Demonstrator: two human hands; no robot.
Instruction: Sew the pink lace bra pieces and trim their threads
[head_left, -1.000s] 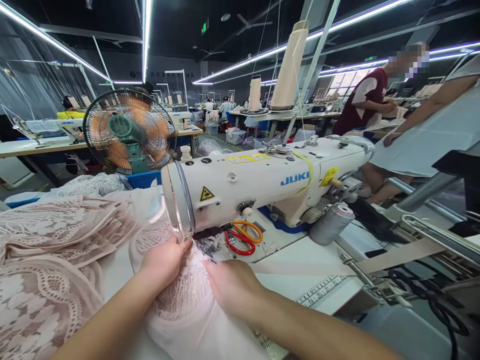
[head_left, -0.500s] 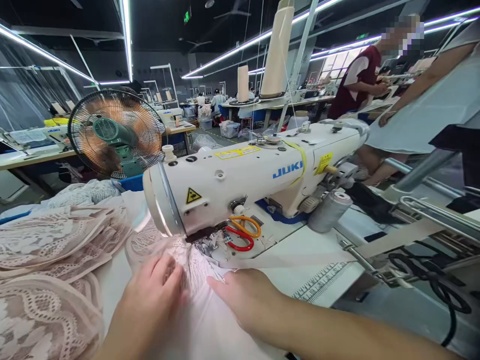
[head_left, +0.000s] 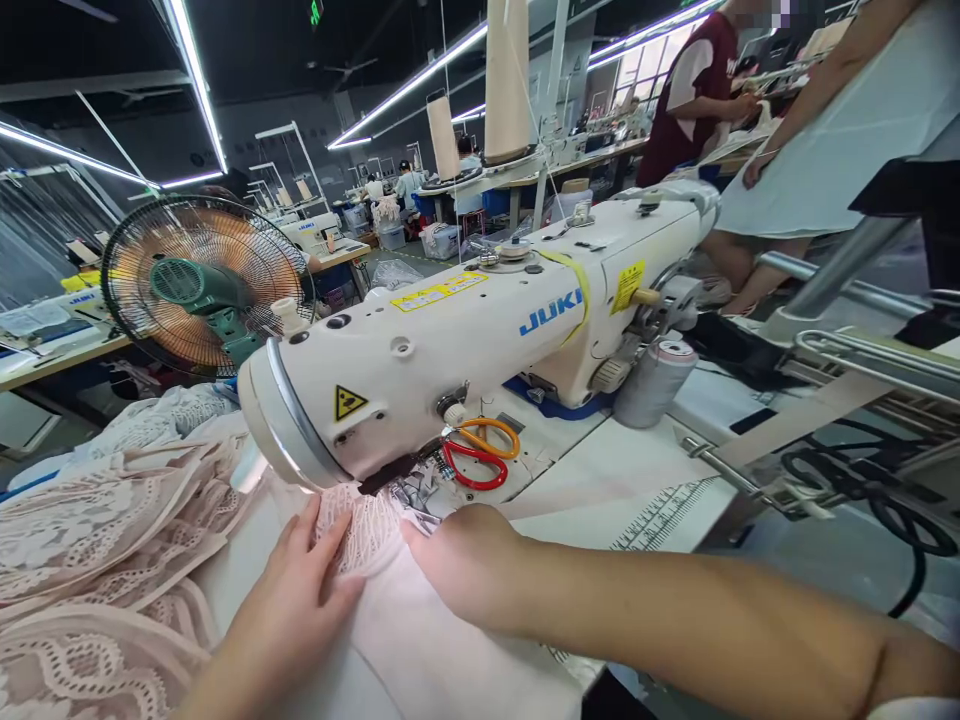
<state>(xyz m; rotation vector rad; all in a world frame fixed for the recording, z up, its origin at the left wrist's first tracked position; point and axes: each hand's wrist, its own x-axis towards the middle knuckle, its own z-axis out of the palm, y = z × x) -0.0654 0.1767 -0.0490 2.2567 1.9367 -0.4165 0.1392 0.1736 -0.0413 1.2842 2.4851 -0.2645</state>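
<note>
A white sewing machine (head_left: 450, 340) stands in front of me, with pale pink lace fabric (head_left: 367, 530) running under its needle end. My left hand (head_left: 304, 590) lies on the fabric left of the needle, palm down, fingers spread. Close to the presser foot, my right hand (head_left: 469, 570) grips the fabric's smooth part (head_left: 442, 650); its thumb points to the needle and its other fingers are mostly hidden. Scissors with one orange and one red handle (head_left: 480, 465) rest on the machine bed. The needle itself is hidden.
Lace pieces (head_left: 97, 560) are piled at left, near a large fan (head_left: 206, 280). A grey thread cone (head_left: 656, 385) and a printed ruler (head_left: 660, 515) are at right. Beyond them is a metal rack carrying a pale band (head_left: 810, 415). Two people stand at upper right.
The view has shifted and tilted. My left hand has opened its fingers flat on the lace, and my right hand has come nearer the presser foot. More smooth fabric shows between them.
</note>
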